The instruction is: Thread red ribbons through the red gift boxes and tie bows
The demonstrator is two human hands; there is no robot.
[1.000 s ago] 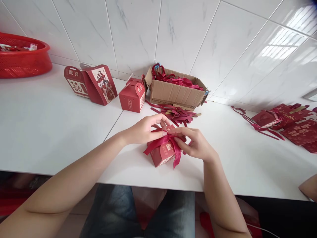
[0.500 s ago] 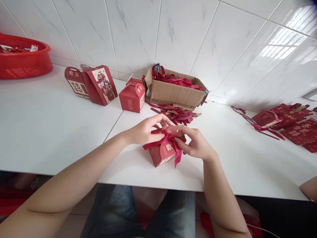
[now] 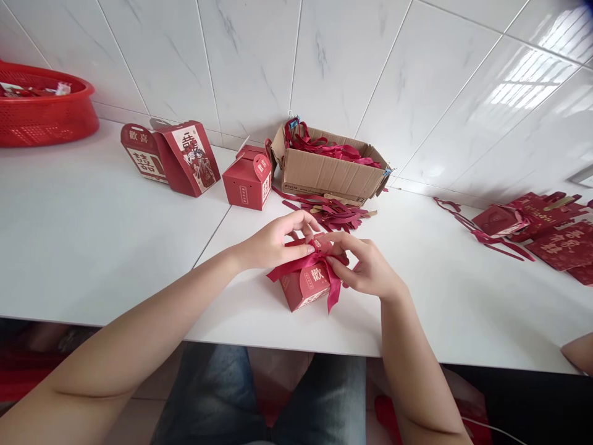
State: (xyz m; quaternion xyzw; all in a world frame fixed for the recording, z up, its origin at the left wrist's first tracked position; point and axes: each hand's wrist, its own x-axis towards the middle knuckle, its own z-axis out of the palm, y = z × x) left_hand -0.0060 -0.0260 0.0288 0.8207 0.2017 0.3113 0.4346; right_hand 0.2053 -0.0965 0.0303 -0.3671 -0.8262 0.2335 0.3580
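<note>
A small red gift box (image 3: pixel 301 287) with pale printed characters stands on the white table in front of me. A crimson ribbon (image 3: pixel 332 293) runs across its top, gathered at the middle, with one tail hanging down the front and another out to the left. My left hand (image 3: pixel 285 241) has its thumb and fingers closed on the ribbon at the gathered part, fingertips partly hidden behind the box top. From the right, my right hand (image 3: pixel 361 262) pinches the ribbon between thumb and fingers, close to the left thumb.
A cardboard box (image 3: pixel 328 173) of ribbons stands against the tiled wall, with a pile of dark red strips (image 3: pixel 336 213) before it. Other red boxes (image 3: pixel 245 185) stand to its left. A red basket (image 3: pixel 46 117) is far left; red bags (image 3: pixel 560 244) lie right, near another person's arm (image 3: pixel 579 353).
My left thumb has shifted slightly right along the ribbon toward the middle. The gift box and right hand stay almost where they were.
</note>
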